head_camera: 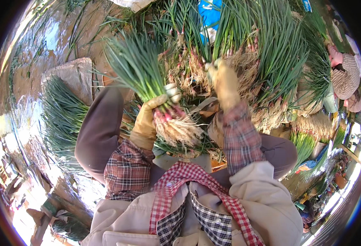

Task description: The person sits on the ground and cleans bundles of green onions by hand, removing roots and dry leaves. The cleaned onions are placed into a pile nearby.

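My left hand, in a yellowish glove with pale fingertips, grips a bunch of spring onions around the stems just above the bulbs. The green leaves fan up and to the left; pinkish bulbs and pale stringy roots hang below the fist. My right hand, gloved the same way and slightly blurred, reaches to the heap of spring onions in front of me. Its fingertips are at the stems and roots; whether they hold a stalk is not clear.
More spring onions lie left of my bent knee, beside a pale sack. A blue and white bag shows amid the heap. Another bundle, roots up, lies at right. A person in a checked hat is at far right.
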The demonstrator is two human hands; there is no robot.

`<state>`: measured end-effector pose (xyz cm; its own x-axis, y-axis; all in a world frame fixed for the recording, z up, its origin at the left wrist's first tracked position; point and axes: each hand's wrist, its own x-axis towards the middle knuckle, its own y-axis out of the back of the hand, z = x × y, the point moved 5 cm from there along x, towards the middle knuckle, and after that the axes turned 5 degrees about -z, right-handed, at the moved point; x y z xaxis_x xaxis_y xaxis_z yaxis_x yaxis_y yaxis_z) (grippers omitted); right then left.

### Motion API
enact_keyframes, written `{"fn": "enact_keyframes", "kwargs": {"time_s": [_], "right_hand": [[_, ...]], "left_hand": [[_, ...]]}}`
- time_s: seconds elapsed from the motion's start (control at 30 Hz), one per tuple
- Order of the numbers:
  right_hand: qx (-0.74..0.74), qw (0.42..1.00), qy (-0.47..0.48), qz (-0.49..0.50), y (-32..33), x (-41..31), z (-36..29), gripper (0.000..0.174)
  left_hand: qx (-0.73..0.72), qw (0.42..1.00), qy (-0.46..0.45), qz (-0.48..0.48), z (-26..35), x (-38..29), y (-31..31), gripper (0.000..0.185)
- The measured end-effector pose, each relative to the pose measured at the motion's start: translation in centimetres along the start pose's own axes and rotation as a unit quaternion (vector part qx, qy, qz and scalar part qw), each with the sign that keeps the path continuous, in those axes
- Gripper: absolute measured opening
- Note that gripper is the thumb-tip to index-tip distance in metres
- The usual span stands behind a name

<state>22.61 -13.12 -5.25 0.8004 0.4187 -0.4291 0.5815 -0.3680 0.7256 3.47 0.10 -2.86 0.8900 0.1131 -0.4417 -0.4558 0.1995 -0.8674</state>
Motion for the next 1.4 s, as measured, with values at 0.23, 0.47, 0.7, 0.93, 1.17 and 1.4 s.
{"fn": "enact_keyframes", "kwargs": {"time_s": [0.23, 0.47, 0.7, 0.93, 1.17, 1.4], "right_hand": [[-0.061, 0.949, 0.307, -0.04, -2.1, -15.4, -6.0, 0.019], [0.461, 0.845, 0.112, -0.248, 4.4, -14.1, -5.8, 0.077], [0.324, 0.806, 0.273, -0.414, -1.1, -19.1, -8.7, 0.043], [0.427, 0.764, 0.196, -0.442, 2.6, -23.4, -1.4, 0.035], [-0.165, 0.938, 0.061, -0.299, -2.0, -6.8, 4.6, 0.053], [-0.168, 0.98, -0.091, -0.058, -1.0, 12.8, 5.2, 0.038]], "left_hand": [[0.062, 0.991, 0.087, -0.076, -1.9, -1.5, 0.2, 0.05], [-0.194, 0.925, 0.037, -0.325, -2.1, -5.5, -2.7, 0.035], [-0.156, 0.911, 0.018, -0.381, -0.5, -6.6, -3.4, 0.027], [-0.051, 0.971, -0.014, -0.231, 1.4, -5.4, -2.5, 0.039], [0.002, 0.99, 0.002, -0.139, 1.6, -3.7, -1.0, 0.063], [-0.06, 0.993, 0.074, 0.068, -1.7, -2.5, 4.0, 0.056]]}}
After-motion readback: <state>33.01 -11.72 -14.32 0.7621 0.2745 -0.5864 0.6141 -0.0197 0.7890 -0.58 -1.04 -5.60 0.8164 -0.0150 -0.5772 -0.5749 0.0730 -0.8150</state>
